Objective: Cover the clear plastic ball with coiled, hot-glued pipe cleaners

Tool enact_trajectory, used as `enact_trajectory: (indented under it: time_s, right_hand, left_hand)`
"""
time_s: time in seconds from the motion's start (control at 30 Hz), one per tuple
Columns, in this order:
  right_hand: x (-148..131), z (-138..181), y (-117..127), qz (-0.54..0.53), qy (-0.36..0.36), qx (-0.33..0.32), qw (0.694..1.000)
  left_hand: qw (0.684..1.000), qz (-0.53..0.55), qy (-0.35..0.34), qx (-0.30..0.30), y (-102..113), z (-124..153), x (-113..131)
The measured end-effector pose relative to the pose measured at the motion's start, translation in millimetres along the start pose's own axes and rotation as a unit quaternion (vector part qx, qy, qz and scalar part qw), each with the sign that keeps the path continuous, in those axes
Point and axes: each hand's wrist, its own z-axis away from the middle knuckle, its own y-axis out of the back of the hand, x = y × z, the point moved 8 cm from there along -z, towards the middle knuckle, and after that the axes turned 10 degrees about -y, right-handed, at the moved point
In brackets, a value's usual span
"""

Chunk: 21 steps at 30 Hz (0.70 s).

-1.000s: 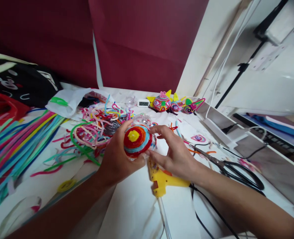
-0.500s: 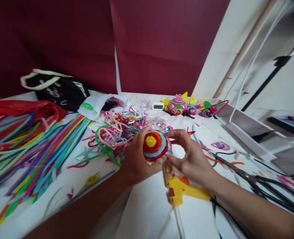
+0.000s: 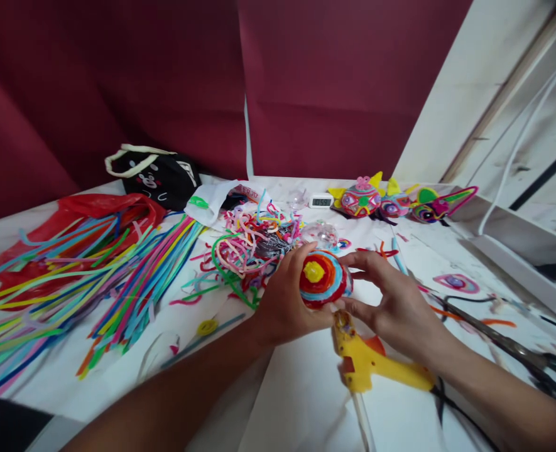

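A ball (image 3: 325,279) covered in coiled pipe cleaners shows a yellow centre with orange, red and light-blue rings around it. My left hand (image 3: 287,295) is wrapped round its left side, thumb along the underside. On the other side, my right hand (image 3: 386,292) grips the ball between thumb and fingertips; its far side is hidden from me. Just below the hands, a yellow glue gun (image 3: 372,364) lies on white paper (image 3: 296,402), nozzle end toward the ball, with a glue stick poking out of its back.
Bundled pipe cleaners (image 3: 146,282) and a red plastic bag (image 3: 89,220) lie left. A tangled pile of pipe cleaner pieces (image 3: 244,245) is behind my left hand. Finished decorated balls (image 3: 362,199) and a small digital timer (image 3: 321,201) stand at the back. Large scissors (image 3: 508,345) lie right.
The whole scene has shifted right in view as the head turned left. Both hands keep the same hold on the ball, which looks almost unturned.
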Motion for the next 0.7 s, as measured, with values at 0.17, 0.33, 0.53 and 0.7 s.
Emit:
enact_trajectory:
  time_s: [0.17, 0.33, 0.53, 0.7]
  right_hand:
    - [-15.5, -2.6, 3.4, -0.006, 0.024, -0.016, 1.0]
    - [-18.7, -22.8, 13.1, -0.119, -0.043, 0.003, 0.992]
    - [-37.7, -34.9, -53.5, -0.003, 0.001, -0.139, 0.99]
    - [-57.6, -29.9, -135.5, 0.169, 0.014, -0.257, 0.951]
  left_hand:
    - [0.999, 0.027, 0.02, 0.011, 8.7, -6.7, -3.2]
    - [0.982, 0.112, 0.104, 0.112, 50.1, -24.1, -22.2]
    - [0.935, 0.108, 0.113, 0.32, 129.5, -34.9, -41.9]
    - [0.929, 0.069, 0.112, 0.345, 150.1, -31.3, -55.9]
